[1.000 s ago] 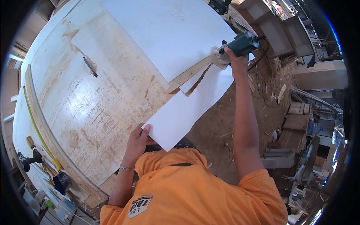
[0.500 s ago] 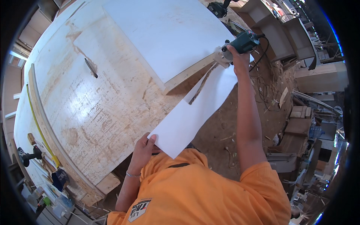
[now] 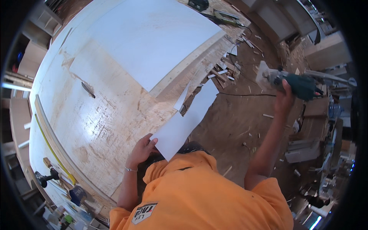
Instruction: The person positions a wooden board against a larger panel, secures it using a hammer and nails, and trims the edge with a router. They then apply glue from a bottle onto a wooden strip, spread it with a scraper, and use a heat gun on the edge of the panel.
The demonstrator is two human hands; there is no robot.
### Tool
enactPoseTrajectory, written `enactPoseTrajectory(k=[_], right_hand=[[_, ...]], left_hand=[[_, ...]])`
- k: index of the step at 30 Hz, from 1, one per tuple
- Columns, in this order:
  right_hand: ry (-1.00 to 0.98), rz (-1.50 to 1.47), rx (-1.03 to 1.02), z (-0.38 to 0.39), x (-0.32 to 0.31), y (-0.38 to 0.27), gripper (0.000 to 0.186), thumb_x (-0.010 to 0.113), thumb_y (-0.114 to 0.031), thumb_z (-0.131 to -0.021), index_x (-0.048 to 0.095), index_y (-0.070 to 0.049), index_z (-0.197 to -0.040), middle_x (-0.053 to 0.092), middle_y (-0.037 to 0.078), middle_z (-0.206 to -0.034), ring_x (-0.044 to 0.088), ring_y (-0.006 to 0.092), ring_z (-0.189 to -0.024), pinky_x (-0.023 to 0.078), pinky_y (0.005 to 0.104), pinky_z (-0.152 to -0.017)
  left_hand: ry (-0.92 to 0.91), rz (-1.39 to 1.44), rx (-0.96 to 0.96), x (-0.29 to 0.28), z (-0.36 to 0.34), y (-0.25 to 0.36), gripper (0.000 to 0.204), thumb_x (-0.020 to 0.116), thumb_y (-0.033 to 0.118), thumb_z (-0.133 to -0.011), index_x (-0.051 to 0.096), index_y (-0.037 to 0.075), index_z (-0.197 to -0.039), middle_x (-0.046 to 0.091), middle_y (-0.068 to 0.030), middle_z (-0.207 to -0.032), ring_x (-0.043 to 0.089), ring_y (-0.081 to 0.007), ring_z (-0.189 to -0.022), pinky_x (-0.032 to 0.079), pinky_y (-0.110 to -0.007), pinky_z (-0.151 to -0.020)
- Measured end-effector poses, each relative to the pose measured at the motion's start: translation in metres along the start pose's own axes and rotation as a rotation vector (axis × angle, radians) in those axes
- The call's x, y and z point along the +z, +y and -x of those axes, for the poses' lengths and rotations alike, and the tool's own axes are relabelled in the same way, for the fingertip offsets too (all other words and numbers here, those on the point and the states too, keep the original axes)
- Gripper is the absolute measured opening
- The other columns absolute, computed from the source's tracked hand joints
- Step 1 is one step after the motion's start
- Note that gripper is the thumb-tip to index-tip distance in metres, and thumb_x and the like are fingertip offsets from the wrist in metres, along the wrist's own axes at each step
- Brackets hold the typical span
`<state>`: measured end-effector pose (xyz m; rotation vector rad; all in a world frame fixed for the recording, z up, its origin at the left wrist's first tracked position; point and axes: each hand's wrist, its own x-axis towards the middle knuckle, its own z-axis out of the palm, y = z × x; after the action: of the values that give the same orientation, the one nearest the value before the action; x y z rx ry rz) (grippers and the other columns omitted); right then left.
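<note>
My left hand point(image 3: 143, 151) grips the near end of an irregularly cut white sheet point(image 3: 178, 132), which slants up to the right past the edge of the wooden worktable point(image 3: 103, 142). A narrow white sliver point(image 3: 181, 97) lies beside its notch. My right hand point(image 3: 284, 96) is closed around a dark green handheld router point(image 3: 301, 85) with a pale base, held out over the floor at the right, apart from the sheet. A large white panel point(image 3: 161, 42) lies on the table with a wooden strip point(image 3: 185, 63) along its near right edge.
The table bears a slot point(image 3: 87, 89), a long batten point(image 3: 49, 131), a yellow tape point(image 3: 51, 147), a black tool point(image 3: 46, 177) and a dark case point(image 3: 198, 4). Offcuts point(image 3: 224, 71) and a power cord lie at the right, near stacked cabinets point(image 3: 276, 19) and boards.
My right hand has lifted the router off the sheet and strip and carried it right and down over the floor. My left hand still grips the sheet; the view has turned slightly.
</note>
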<state>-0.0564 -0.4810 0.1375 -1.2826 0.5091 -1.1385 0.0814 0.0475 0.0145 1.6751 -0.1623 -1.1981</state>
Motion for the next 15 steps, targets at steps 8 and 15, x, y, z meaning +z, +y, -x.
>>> enactPoseTrajectory(k=[8,15], right_hand=[[0.162,0.063,-0.173,0.073,-0.126,-0.052,0.056,0.068,-0.006,-0.087,0.050,0.004,-0.140,0.056,0.018,-0.142,0.053,0.0317,-0.134,0.036,0.0466,-0.119],[0.461,-0.158,-0.074,0.106,-0.192,-0.070,0.053,0.069,-0.008,-0.090,0.053,0.007,-0.137,0.059,0.017,-0.138,0.056,0.0288,-0.131,0.041,0.0439,-0.115]], left_hand=[[0.095,-0.893,0.517,0.032,0.032,0.083,0.020,0.064,0.007,-0.095,0.062,-0.001,-0.114,0.073,-0.0172,-0.109,0.072,-0.0372,-0.095,0.061,-0.041,-0.083],[0.372,-0.889,1.236,0.019,0.071,0.122,0.031,0.056,-0.010,-0.094,0.061,0.004,-0.121,0.073,-0.0192,-0.114,0.073,-0.0361,-0.107,0.060,-0.050,-0.094]])
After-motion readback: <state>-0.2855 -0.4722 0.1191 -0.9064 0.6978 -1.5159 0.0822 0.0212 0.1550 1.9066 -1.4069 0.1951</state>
